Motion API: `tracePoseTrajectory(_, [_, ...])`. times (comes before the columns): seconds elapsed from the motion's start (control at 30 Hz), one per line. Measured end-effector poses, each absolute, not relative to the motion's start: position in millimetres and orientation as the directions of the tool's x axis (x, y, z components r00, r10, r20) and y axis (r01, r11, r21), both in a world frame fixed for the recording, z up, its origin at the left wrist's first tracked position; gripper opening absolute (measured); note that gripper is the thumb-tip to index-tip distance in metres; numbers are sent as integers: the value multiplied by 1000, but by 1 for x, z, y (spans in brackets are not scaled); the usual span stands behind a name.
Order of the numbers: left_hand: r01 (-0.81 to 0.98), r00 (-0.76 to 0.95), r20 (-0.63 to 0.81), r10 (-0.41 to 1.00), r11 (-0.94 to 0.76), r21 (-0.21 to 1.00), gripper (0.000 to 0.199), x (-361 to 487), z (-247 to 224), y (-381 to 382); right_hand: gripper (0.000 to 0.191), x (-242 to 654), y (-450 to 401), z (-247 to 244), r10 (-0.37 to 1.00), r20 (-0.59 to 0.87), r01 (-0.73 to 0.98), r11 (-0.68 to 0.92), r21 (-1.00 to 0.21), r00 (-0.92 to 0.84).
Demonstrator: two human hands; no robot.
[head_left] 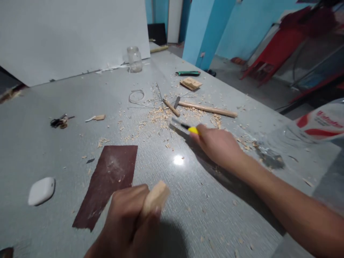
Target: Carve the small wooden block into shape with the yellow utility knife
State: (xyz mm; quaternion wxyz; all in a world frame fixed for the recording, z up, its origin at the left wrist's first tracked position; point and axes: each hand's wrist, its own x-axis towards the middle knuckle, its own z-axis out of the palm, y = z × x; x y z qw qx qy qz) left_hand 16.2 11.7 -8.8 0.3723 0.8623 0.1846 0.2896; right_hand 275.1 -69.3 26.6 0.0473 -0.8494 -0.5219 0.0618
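My left hand (129, 218), low in the view, is closed round a small carved piece of wood (157, 196), whose pale faceted end sticks out past the fingers. Farther forward and to the right, my right hand (216, 145) grips a utility knife (194, 130) with a yellow and black handle. Its blade points to the far left over the table. Beyond the blade lie wood shavings (158, 116), a small wooden-handled tool (171, 107) and a hammer (208, 108). A strip of brown sandpaper (114, 175) lies flat just beyond my left hand.
A glass jar (134, 59) stands at the back by a white panel (75, 32). Nearby are a wire coil (136, 96), a green-black cutter (189, 73) and a wood block (190, 84). A white case (41, 191) sits left; a plastic bottle (319, 122) lies right.
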Motion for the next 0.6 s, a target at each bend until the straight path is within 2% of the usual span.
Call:
tracePoseTrajectory(0.03, [144,776,313,548,-637,757,37,16,-11,13,39,275,-67,28,887,22,872,-450,-196,462])
tracePoseTrajectory(0.07, [230,738,261,621,-597,769,36,16,-12,15,37,272,-66,29,926,24,888,-355,-293,377])
tracePoseTrajectory(0.13, [318,673,199,713,-521,792,35,15,-16,20,37,256,-68,29,989,-79,881,-146,-449,124])
tracePoseTrajectory(0.2, [346,652,161,741,-480,806,36,14,-19,24,38,242,-73,25,994,-107,855,-57,-515,2])
tracePoseTrajectory(0.37, [357,615,127,778,-419,835,39,15,-18,24,36,248,-76,16,985,-131,825,-168,-539,114])
tracePoseTrajectory(0.6, [361,648,123,752,-444,820,37,20,-12,24,31,249,-82,18,997,-76,745,-75,-663,33])
